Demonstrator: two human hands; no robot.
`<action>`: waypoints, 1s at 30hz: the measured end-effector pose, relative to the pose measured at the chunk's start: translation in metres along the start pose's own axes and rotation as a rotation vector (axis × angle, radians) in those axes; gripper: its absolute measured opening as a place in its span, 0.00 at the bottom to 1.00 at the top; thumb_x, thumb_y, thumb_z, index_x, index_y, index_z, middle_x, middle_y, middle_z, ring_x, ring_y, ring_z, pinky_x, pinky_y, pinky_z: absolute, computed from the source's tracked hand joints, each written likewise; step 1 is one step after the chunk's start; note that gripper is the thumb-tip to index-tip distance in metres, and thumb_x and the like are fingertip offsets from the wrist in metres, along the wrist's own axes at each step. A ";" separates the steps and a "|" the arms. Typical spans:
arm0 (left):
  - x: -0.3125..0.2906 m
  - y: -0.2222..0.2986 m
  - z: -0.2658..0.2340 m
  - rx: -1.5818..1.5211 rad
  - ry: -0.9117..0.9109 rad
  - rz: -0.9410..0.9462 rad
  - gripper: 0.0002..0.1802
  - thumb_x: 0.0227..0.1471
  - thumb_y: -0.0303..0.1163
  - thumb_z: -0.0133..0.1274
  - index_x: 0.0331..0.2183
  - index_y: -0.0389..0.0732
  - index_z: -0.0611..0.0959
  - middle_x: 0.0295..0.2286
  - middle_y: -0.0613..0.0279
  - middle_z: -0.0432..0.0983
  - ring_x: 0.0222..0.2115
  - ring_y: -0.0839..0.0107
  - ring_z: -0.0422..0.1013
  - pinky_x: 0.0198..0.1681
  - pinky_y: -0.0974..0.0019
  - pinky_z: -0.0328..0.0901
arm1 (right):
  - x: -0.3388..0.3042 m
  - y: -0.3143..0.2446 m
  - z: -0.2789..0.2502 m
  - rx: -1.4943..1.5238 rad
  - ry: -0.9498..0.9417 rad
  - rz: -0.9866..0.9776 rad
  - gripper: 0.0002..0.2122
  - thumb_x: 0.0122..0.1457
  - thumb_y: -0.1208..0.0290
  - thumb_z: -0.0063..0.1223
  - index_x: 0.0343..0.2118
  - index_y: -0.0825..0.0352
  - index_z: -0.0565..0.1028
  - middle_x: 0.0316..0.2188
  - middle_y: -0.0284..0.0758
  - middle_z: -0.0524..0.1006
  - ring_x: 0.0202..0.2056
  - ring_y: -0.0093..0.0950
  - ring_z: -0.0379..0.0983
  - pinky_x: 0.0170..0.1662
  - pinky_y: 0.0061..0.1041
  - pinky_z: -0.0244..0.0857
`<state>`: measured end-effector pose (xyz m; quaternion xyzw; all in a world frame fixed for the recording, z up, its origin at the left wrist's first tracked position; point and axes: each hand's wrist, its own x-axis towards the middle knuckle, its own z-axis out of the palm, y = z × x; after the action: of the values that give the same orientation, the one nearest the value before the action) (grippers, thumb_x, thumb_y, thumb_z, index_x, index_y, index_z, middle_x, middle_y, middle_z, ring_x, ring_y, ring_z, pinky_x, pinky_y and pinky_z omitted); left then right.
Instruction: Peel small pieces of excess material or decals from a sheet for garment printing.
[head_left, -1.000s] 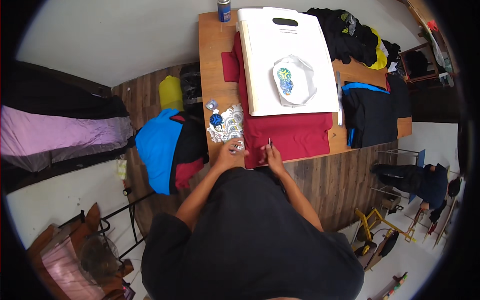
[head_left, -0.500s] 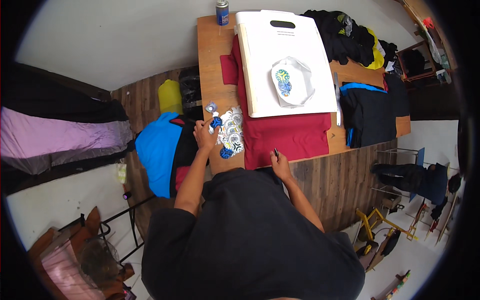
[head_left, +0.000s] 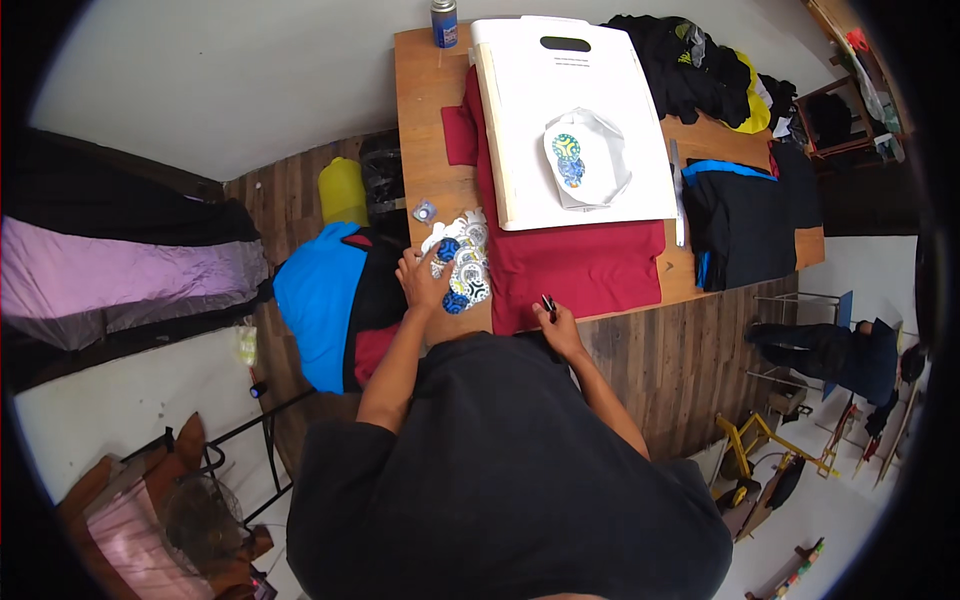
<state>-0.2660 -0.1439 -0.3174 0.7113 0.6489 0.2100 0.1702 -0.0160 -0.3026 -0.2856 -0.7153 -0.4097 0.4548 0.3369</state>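
Note:
My left hand (head_left: 425, 282) reaches over the table's left edge, its fingers bent around a round blue patterned sticker (head_left: 447, 250). Beneath it spreads a loose pile of round white and grey printed stickers (head_left: 470, 262), with another blue one (head_left: 455, 302) at its near edge. In my closed right hand (head_left: 558, 325) is a small dark slender tool (head_left: 548, 303), its tip pointing away from me; its exact kind is too small to make out. That hand rests by the near edge of a dark red cloth (head_left: 590, 265).
A white panel with a handle slot (head_left: 520, 120) lies on the red cloth, bearing a white paper piece with round stickers (head_left: 568, 160). Folded black clothes (head_left: 740, 225) lie right. A spray can (head_left: 445, 25) stands at the far left corner. Blue and black cloth (head_left: 318, 300) hangs left.
My left hand has moved slightly right and nearer, bringing the blue sticker over the pile. My right hand has shifted a little left with the tool still in it.

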 end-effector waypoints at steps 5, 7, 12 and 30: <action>-0.004 0.000 -0.002 -0.096 -0.030 0.154 0.21 0.42 0.43 0.61 0.41 0.52 0.81 0.37 0.58 0.63 0.42 0.59 0.61 0.44 0.57 0.55 | 0.001 -0.003 -0.002 -0.005 -0.016 -0.015 0.14 0.59 0.63 0.49 0.22 0.67 0.68 0.16 0.21 0.58 0.21 0.14 0.54 0.23 0.20 0.51; -0.004 -0.007 0.008 -0.114 0.043 0.052 0.20 0.41 0.42 0.61 0.41 0.52 0.81 0.38 0.58 0.64 0.42 0.59 0.61 0.46 0.57 0.55 | 0.000 -0.007 -0.004 -0.009 -0.014 0.022 0.13 0.59 0.63 0.50 0.23 0.67 0.69 0.16 0.21 0.59 0.21 0.14 0.54 0.23 0.20 0.51; 0.005 -0.018 0.013 -0.064 0.088 -0.154 0.21 0.39 0.39 0.62 0.40 0.51 0.81 0.38 0.61 0.65 0.42 0.60 0.62 0.47 0.57 0.55 | -0.003 -0.004 -0.003 -0.013 -0.030 0.001 0.13 0.59 0.63 0.50 0.23 0.67 0.69 0.16 0.21 0.59 0.21 0.14 0.54 0.23 0.20 0.50; 0.026 -0.019 0.016 -0.094 0.094 -0.266 0.22 0.37 0.44 0.64 0.38 0.53 0.79 0.38 0.63 0.66 0.43 0.61 0.63 0.46 0.55 0.56 | 0.000 0.018 -0.002 -0.012 -0.016 0.029 0.16 0.60 0.63 0.50 0.19 0.64 0.64 0.15 0.20 0.57 0.20 0.13 0.52 0.22 0.21 0.47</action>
<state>-0.2716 -0.1159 -0.3390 0.5998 0.7339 0.2489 0.1994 -0.0092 -0.3110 -0.2997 -0.7194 -0.4049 0.4631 0.3226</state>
